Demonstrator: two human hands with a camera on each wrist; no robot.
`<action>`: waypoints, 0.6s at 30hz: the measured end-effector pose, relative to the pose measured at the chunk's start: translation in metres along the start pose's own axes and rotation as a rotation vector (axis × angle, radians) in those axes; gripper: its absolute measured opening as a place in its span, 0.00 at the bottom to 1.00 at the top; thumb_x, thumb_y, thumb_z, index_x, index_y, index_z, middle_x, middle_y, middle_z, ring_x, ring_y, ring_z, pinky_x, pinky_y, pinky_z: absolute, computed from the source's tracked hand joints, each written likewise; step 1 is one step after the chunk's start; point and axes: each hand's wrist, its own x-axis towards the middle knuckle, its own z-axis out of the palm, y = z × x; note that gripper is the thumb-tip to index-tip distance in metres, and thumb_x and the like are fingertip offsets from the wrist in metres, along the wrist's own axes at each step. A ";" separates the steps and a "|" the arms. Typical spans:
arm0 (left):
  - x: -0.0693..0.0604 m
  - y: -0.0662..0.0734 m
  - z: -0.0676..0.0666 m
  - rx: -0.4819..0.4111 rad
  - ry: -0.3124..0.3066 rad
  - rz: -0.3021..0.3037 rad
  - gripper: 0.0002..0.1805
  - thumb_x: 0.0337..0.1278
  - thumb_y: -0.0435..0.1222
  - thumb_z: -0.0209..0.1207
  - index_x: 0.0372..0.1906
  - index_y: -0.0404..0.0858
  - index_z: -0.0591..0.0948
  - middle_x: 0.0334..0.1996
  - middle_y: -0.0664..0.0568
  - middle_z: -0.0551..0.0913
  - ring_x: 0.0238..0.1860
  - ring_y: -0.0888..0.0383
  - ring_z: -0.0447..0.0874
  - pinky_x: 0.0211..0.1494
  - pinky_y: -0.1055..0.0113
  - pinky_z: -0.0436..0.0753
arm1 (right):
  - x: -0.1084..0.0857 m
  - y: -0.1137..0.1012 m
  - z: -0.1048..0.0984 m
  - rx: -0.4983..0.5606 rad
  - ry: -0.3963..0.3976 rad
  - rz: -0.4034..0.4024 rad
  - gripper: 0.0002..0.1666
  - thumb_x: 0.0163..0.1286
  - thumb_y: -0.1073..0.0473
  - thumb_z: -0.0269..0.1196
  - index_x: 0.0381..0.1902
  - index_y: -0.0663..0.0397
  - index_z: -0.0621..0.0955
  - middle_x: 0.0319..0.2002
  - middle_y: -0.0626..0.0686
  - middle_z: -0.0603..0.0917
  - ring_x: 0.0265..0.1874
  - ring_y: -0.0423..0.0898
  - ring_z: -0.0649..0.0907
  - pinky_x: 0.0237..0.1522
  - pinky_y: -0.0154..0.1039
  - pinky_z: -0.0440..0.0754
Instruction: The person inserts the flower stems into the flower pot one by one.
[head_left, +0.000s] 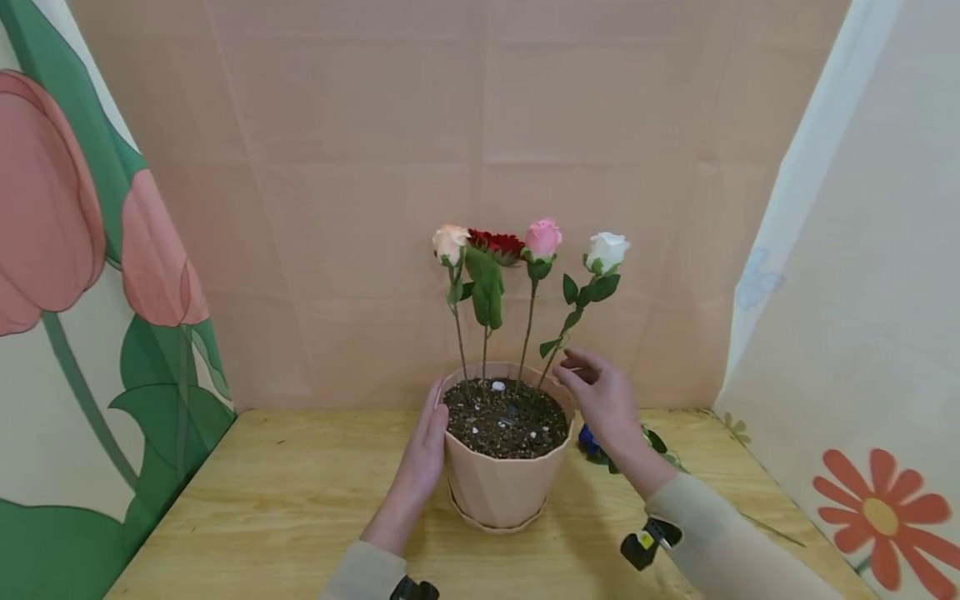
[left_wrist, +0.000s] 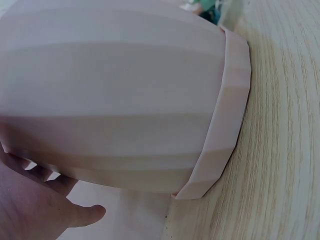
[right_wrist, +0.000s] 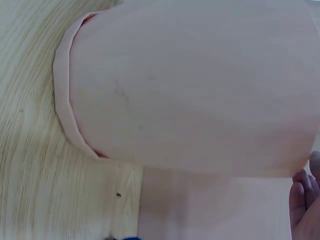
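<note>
A pale pink faceted flowerpot [head_left: 498,479] filled with dark soil stands on a saucer [head_left: 501,527]. Against its left side rests my left hand [head_left: 426,442], fingers extended along the wall; the left wrist view shows these fingers partly behind the pot [left_wrist: 115,80]. Beside the lower stem of a white rose [head_left: 607,252] is my right hand [head_left: 603,396], thumb and forefinger bent near it; no grip on the stem shows. That rose leans right in the soil. A pink rose [head_left: 543,239], a red flower [head_left: 498,247] and a peach rose [head_left: 451,243] stand to its left.
A blue flower [head_left: 589,440] with green leaves lies on the wooden table [head_left: 315,483] right of the pot, partly hidden by my right hand. A plain backdrop [head_left: 360,200] rises behind, with flower-printed panels on both sides.
</note>
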 end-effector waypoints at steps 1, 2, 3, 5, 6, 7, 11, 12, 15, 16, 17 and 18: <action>0.000 0.000 0.000 0.002 -0.001 0.003 0.33 0.94 0.53 0.35 0.92 0.54 0.52 0.90 0.48 0.50 0.88 0.38 0.47 0.86 0.32 0.46 | -0.001 0.001 -0.003 -0.001 -0.006 -0.002 0.26 0.82 0.56 0.70 0.72 0.60 0.83 0.55 0.59 0.91 0.50 0.55 0.91 0.39 0.28 0.83; 0.000 0.000 0.000 0.004 0.000 0.004 0.33 0.94 0.53 0.35 0.92 0.54 0.52 0.90 0.48 0.51 0.88 0.38 0.47 0.86 0.31 0.46 | -0.001 0.002 -0.006 -0.004 -0.011 -0.003 0.27 0.82 0.56 0.70 0.73 0.60 0.83 0.56 0.59 0.91 0.51 0.55 0.91 0.40 0.28 0.84; -0.001 0.000 0.000 0.007 0.001 0.006 0.33 0.94 0.53 0.35 0.92 0.53 0.52 0.90 0.48 0.51 0.88 0.38 0.48 0.86 0.31 0.47 | -0.001 0.003 -0.009 -0.001 -0.015 -0.003 0.26 0.82 0.56 0.70 0.72 0.60 0.83 0.56 0.60 0.90 0.51 0.56 0.91 0.40 0.27 0.84; -0.001 0.000 0.000 0.013 0.003 0.008 0.32 0.94 0.52 0.35 0.92 0.54 0.52 0.90 0.48 0.51 0.88 0.37 0.48 0.86 0.31 0.47 | -0.002 0.006 -0.016 -0.004 -0.017 -0.010 0.26 0.82 0.56 0.70 0.71 0.61 0.83 0.55 0.61 0.90 0.51 0.57 0.91 0.40 0.27 0.85; -0.001 -0.001 0.000 0.016 0.005 0.008 0.32 0.94 0.52 0.35 0.92 0.54 0.53 0.90 0.48 0.51 0.88 0.37 0.49 0.86 0.31 0.47 | -0.002 0.008 -0.020 -0.011 -0.015 -0.012 0.25 0.82 0.55 0.70 0.71 0.60 0.84 0.55 0.61 0.90 0.50 0.57 0.91 0.40 0.26 0.84; -0.001 -0.001 0.000 0.019 0.007 0.009 0.32 0.94 0.52 0.35 0.92 0.54 0.53 0.90 0.48 0.52 0.87 0.37 0.49 0.86 0.31 0.47 | -0.003 0.009 -0.024 -0.016 -0.015 -0.017 0.25 0.82 0.55 0.70 0.71 0.61 0.84 0.55 0.61 0.90 0.50 0.57 0.91 0.39 0.26 0.85; -0.001 -0.002 0.000 0.021 0.008 0.014 0.32 0.95 0.51 0.35 0.92 0.55 0.53 0.90 0.48 0.52 0.87 0.37 0.50 0.86 0.31 0.48 | -0.005 0.016 -0.041 -0.074 -0.010 -0.033 0.25 0.82 0.55 0.70 0.70 0.61 0.84 0.53 0.61 0.91 0.46 0.55 0.91 0.31 0.30 0.84; -0.001 -0.002 0.000 0.020 0.008 0.015 0.32 0.95 0.51 0.35 0.92 0.55 0.53 0.90 0.48 0.52 0.87 0.37 0.50 0.86 0.31 0.48 | -0.006 0.017 -0.046 -0.088 -0.011 -0.033 0.25 0.82 0.54 0.70 0.70 0.61 0.84 0.53 0.61 0.91 0.45 0.54 0.91 0.30 0.31 0.84; 0.000 -0.002 -0.001 0.012 0.005 0.021 0.32 0.95 0.51 0.35 0.92 0.54 0.53 0.90 0.48 0.52 0.88 0.38 0.49 0.86 0.33 0.47 | -0.010 0.022 -0.061 -0.130 -0.022 -0.033 0.26 0.82 0.53 0.70 0.70 0.61 0.84 0.52 0.61 0.91 0.44 0.52 0.91 0.31 0.34 0.86; 0.000 -0.002 -0.001 0.011 0.006 0.022 0.32 0.95 0.51 0.36 0.92 0.54 0.53 0.90 0.48 0.52 0.88 0.38 0.49 0.86 0.33 0.47 | -0.011 0.024 -0.066 -0.143 -0.030 -0.031 0.27 0.82 0.53 0.70 0.70 0.61 0.84 0.52 0.61 0.91 0.44 0.52 0.91 0.31 0.34 0.86; 0.000 -0.002 -0.001 0.010 0.007 0.021 0.32 0.95 0.51 0.36 0.92 0.54 0.53 0.90 0.48 0.52 0.88 0.38 0.49 0.87 0.33 0.47 | -0.012 0.026 -0.070 -0.154 -0.037 -0.028 0.27 0.82 0.52 0.70 0.71 0.61 0.84 0.52 0.61 0.91 0.44 0.52 0.91 0.32 0.34 0.87; -0.001 -0.001 0.000 0.008 0.006 0.020 0.32 0.95 0.51 0.36 0.92 0.54 0.53 0.90 0.48 0.52 0.88 0.38 0.49 0.87 0.33 0.47 | -0.014 0.028 -0.074 -0.166 -0.039 -0.034 0.27 0.83 0.52 0.70 0.70 0.62 0.84 0.52 0.61 0.91 0.44 0.52 0.91 0.33 0.33 0.87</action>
